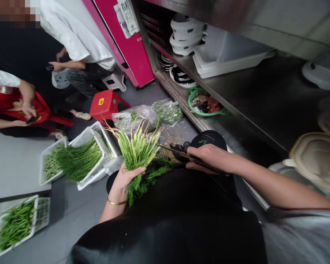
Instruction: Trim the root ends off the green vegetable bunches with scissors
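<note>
Grips a thick bunch of greens (137, 148) in the left hand (125, 178), with the thumb pressed across the stems. Points the pale stems and reddish root ends up and away from the body, past the fingers, and lets feathery leaves spill below the palm toward the dark-covered lap (195, 194). Wears a gold bracelet (117, 202) just behind the left hand. Grasps a dark, thin-bladed tool (178, 151) in the right hand (210, 156), with the tip reaching left, close beside the bunch; too blurred to say whether knife or scissors, or whether touching a stem.

Has two clear plastic bags of greens (169, 113) on the floor beyond the left hand, and brownish trimmings (176, 137) between there and the right hand. Has a red stool (104, 104) farther out, ahead and left of the left hand. Has a white basket of feathery greens (97, 167) left of the left hand, and a white crate of green stalks (42, 214) well apart, farther left. Has a green colander (191, 104) on a low shelf ahead of the right hand.
</note>
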`<state>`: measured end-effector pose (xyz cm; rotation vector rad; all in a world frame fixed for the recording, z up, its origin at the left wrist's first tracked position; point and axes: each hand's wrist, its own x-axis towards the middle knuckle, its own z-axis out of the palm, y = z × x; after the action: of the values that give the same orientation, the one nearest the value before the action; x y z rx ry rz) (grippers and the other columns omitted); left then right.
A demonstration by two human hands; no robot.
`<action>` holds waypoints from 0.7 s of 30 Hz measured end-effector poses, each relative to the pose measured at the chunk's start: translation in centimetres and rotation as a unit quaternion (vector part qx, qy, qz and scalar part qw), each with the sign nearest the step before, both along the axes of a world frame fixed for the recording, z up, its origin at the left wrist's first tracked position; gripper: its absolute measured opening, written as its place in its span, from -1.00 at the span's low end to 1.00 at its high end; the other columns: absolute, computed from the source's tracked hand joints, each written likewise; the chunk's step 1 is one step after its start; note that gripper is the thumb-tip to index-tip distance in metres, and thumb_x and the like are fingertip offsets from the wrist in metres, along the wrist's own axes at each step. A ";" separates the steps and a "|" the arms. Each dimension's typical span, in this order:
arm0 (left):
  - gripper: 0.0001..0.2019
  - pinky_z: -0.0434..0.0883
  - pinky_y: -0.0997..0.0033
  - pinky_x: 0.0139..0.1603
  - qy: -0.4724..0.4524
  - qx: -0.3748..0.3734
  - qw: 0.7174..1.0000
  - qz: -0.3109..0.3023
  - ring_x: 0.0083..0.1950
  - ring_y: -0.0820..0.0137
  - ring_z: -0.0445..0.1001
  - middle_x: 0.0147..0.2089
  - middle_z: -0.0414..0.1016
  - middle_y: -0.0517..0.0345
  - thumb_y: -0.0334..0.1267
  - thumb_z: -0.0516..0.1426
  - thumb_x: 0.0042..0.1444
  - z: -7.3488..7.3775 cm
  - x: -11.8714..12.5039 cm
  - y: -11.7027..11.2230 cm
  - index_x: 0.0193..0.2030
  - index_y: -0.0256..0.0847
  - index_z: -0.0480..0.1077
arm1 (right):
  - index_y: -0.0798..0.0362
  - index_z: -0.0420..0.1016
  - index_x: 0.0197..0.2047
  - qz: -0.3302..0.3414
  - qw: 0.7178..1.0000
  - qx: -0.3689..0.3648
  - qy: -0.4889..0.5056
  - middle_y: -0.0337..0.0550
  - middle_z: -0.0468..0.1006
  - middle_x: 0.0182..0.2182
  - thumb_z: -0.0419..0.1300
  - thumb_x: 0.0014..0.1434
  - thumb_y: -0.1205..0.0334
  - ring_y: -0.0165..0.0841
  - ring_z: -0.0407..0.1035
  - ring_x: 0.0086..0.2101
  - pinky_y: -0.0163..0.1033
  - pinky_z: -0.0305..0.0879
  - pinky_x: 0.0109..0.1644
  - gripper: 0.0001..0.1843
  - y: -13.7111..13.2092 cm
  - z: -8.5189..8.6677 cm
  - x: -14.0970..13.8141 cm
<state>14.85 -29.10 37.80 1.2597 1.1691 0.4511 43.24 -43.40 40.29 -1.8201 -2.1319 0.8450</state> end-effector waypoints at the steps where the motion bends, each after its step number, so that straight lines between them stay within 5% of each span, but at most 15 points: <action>1: -0.66 0.51 0.30 -0.31 -0.004 0.005 1.000 0.003 -0.44 0.28 0.52 -0.45 0.58 0.07 -0.34 0.40 -0.41 -0.2 0.1 0.0 -0.37 -0.27 0.54 | 0.01 0.26 -0.30 0.012 1.000 0.004 -0.006 -0.22 0.43 -0.55 -0.04 0.27 -0.02 -0.33 0.37 -0.50 -0.31 -0.06 -0.46 -0.72 0.0 0.0 -0.3; 5: -0.75 0.49 0.36 -0.40 -0.041 0.003 0.999 0.035 -0.53 0.34 0.48 -0.55 0.53 0.11 -0.29 0.40 -0.34 -0.8 0.5 0.2 -0.47 -0.30 0.50 | 0.04 0.26 -0.29 -0.068 0.997 0.034 0.001 -0.18 0.45 -0.53 0.01 0.23 -0.04 -0.29 0.40 -0.47 -0.30 0.02 -0.44 -0.71 0.6 -1.4 -1.8; 10: -0.61 0.49 0.36 -0.38 -0.159 0.028 0.970 0.184 -0.51 0.36 0.50 -0.52 0.54 0.14 -0.23 0.39 -0.30 -0.1 3.8 1.9 -0.28 -0.33 0.49 | 0.01 0.28 -0.24 -0.218 0.949 0.080 0.215 -0.19 0.52 -0.36 0.05 0.19 0.06 -0.35 0.43 -0.33 -0.30 0.25 -0.24 -0.80 4.2 -3.8 -5.3; 16: -0.62 0.42 0.29 0.05 -0.232 0.152 0.904 0.324 -0.01 0.22 0.51 -0.18 0.60 0.02 -0.20 0.31 -0.16 2.8 8.7 3.9 -0.16 -0.28 0.47 | 0.03 0.18 0.00 -0.195 0.945 0.109 0.240 -0.03 0.52 -0.20 0.29 -0.05 0.05 -0.17 0.41 -0.15 -0.13 0.28 -0.11 -0.41 10.8 -3.5 -10.5; 21: -0.51 0.46 0.22 -0.06 -0.287 0.108 0.921 0.240 -0.04 0.14 0.52 -0.16 0.58 0.03 -0.05 0.32 -0.28 3.5 5.9 2.2 -0.15 -0.20 0.46 | 0.01 0.28 -0.11 -0.141 0.889 0.140 0.413 -0.11 0.51 -0.21 0.29 -0.10 -0.02 -0.23 0.39 -0.19 -0.14 0.30 -0.07 -0.49 12.0 -3.3 -11.0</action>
<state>20.73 -26.86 41.30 0.9102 0.9202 1.2552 32.28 -31.44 36.95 -1.2410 -1.3251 0.9433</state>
